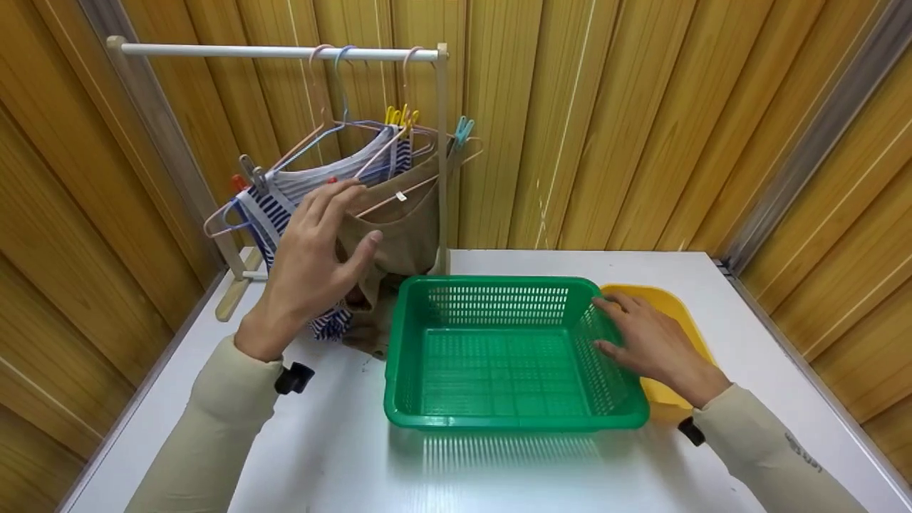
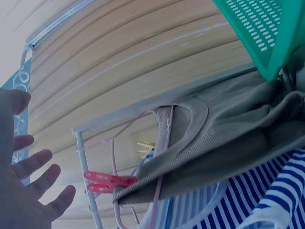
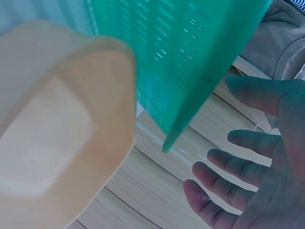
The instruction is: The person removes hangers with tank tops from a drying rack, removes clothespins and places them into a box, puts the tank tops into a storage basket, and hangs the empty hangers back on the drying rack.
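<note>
My left hand (image 1: 310, 253) is raised in front of the hanging clothes, fingers loosely spread and holding nothing. Behind it hang a brown garment (image 1: 410, 214) and a blue-and-white striped top (image 1: 356, 160), clipped to hangers with clothespins; a red clothespin (image 2: 109, 182) shows in the left wrist view. My right hand (image 1: 652, 342) hovers by the right rim of a green basket (image 1: 516, 422), its fingers extended and apart from the rim in the right wrist view. Nothing lies in the basket. A yellow basin (image 1: 666, 303) stands to its right, partly hidden by the right hand.
A clothes rack with a white rail (image 1: 235, 50) stands at the back left of the white table (image 1: 342, 449). The lower end of the brown garment reaches the table beside the basket. Yellow wood-look panels (image 1: 627, 142) enclose the back and sides.
</note>
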Demonstrator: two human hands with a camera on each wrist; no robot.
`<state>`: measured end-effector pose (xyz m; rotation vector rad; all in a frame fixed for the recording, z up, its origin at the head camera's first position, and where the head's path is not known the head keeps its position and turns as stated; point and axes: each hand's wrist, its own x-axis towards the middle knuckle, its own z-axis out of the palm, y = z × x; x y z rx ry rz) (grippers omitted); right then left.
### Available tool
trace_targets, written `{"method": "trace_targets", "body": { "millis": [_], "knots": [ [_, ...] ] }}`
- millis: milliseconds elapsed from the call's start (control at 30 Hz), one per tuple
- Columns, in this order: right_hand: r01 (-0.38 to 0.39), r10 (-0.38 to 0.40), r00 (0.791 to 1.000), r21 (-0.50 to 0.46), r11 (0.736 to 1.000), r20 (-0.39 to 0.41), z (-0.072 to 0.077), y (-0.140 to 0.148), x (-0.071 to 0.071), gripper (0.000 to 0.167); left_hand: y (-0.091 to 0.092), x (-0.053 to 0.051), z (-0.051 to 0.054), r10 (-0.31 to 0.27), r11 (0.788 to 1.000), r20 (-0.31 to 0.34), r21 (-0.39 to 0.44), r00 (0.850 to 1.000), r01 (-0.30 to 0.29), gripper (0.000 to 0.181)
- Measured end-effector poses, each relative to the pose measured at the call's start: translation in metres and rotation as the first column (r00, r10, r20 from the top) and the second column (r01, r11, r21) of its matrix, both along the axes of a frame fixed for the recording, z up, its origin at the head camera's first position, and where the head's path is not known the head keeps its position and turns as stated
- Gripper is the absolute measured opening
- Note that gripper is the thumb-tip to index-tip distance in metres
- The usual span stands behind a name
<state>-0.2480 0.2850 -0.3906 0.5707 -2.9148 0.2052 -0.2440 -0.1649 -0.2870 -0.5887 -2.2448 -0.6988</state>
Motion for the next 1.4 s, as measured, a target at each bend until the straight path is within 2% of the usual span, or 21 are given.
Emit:
{"method": "trace_targets", "body": {
  "millis": [267,400,467,633,767,933,1133,1200,1400],
  "knots": [
    [0.03,-0.029,0.999,-0.012,0.999,0.03,-0.007,0.005,0.001,0.059,-0.02,-0.009,0.002,0.076,0.997,0.04,0.031,0.996,-0.077,0.058],
    [0.042,-0.04,0.998,-0.027,0.999,0.053,-0.01,0.007,0.0,0.058,-0.027,-0.013,0.0,0.104,0.993,0.088,0.04,0.991,-0.108,0.06],
    [0.046,-0.043,0.997,-0.04,0.998,0.069,-0.011,0.007,0.0,0.057,-0.029,-0.016,-0.002,0.119,0.991,0.117,0.046,0.986,-0.125,0.06],
    [0.053,-0.046,0.994,-0.076,0.996,0.097,-0.014,0.005,0.0,0.054,-0.033,-0.022,-0.009,0.149,0.986,0.144,0.059,0.978,-0.159,0.059],
    [0.088,-0.074,0.989,-0.105,0.991,0.127,-0.017,0.003,0.0,0.053,-0.034,-0.028,-0.013,0.16,0.983,0.176,0.066,0.971,-0.174,0.059],
    [0.125,-0.108,0.984,-0.122,0.985,0.138,-0.019,0.002,-0.001,0.052,-0.032,-0.032,-0.013,0.171,0.979,0.245,0.064,0.954,-0.192,0.061],
    [0.117,-0.103,0.988,-0.126,0.985,0.115,-0.02,0.003,-0.001,0.05,-0.027,-0.04,-0.011,0.196,0.974,0.353,0.041,0.915,-0.224,0.055],
    [0.111,-0.098,0.989,-0.123,0.986,0.106,-0.02,0.003,-0.001,0.049,-0.025,-0.043,-0.011,0.207,0.972,0.364,0.027,0.908,-0.232,0.053],
    [0.107,-0.095,0.99,-0.112,0.988,0.102,-0.021,0.002,-0.002,0.047,-0.02,-0.049,-0.01,0.231,0.969,0.359,0.004,0.904,-0.249,0.048]
  ]
}}
